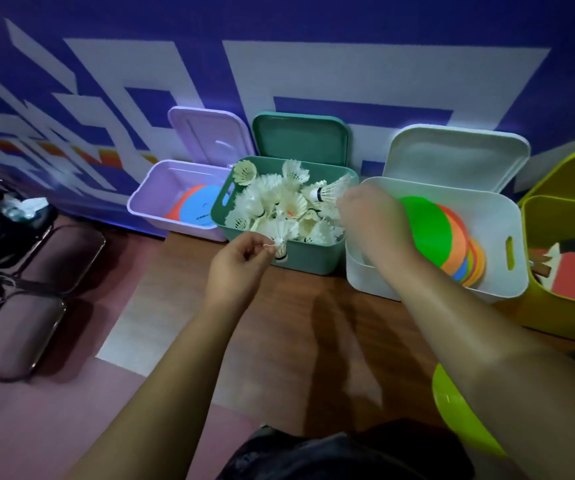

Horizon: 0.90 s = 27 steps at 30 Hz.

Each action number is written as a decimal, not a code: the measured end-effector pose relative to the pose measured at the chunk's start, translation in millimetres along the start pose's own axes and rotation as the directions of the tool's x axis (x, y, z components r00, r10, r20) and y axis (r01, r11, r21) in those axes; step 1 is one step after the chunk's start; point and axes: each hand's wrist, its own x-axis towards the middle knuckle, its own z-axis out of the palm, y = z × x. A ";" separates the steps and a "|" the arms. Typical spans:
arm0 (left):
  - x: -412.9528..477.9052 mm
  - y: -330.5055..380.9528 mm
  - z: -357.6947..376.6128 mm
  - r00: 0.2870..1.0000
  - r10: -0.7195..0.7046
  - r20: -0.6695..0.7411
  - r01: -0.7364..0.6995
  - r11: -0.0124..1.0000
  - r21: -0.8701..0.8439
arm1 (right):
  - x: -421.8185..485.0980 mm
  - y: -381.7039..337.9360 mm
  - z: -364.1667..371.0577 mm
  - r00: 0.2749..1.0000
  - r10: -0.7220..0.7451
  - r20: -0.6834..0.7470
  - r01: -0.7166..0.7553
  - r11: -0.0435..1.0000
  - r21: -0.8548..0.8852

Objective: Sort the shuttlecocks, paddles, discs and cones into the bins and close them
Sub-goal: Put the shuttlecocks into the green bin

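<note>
Head view: left hand (241,259) pinches a white feather shuttlecock (282,242) w/ thumb and forefinger. It sits just right of the fingertips, roughly upright, cork down, skirt up, against the near wall of the teal-green plastic bin (314,261). Bin's opening lies beyond and above the hand, so the next move is prob. a short lift forward over the rim. Right hand (369,220) is curled at the bin's right edge, with a second white shuttlecock (326,192) lying crosswise just left of its fingers, cork pointing away — can't tell if it's gripped. Left hand is nearer the upright one.
</note>
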 end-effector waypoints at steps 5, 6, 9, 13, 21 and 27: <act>44.7 -3.4 -27.7 0.997 0.077 -0.012 -0.074 0.989 0.130 | 13.2 9.4 36.6 0.961 0.125 0.246 -0.012 0.908 -0.418; 53.7 -2.5 -30.1 0.994 0.112 -0.008 -0.109 0.979 0.171 | 11.4 12.1 40.2 0.948 0.163 0.274 -0.023 0.892 -0.451; 80.8 4.6 -29.7 0.981 0.194 0.029 -0.196 0.956 0.218 | 6.5 18.0 45.2 0.946 0.204 0.251 -0.070 0.887 -0.456; 115.2 20.9 -11.3 0.967 0.236 0.097 -0.250 0.952 0.177 | 7.8 15.7 43.3 0.949 0.214 0.231 -0.107 0.909 -0.402; 176.3 68.3 42.2 0.886 0.403 0.229 -0.437 0.891 0.122 | 11.9 16.5 22.3 0.967 0.225 0.118 -0.188 0.946 -0.263; 187.7 39.0 71.2 0.822 0.269 0.502 -0.494 0.775 0.393 | 1.9 26.7 6.1 0.966 0.249 0.074 -0.219 0.932 -0.289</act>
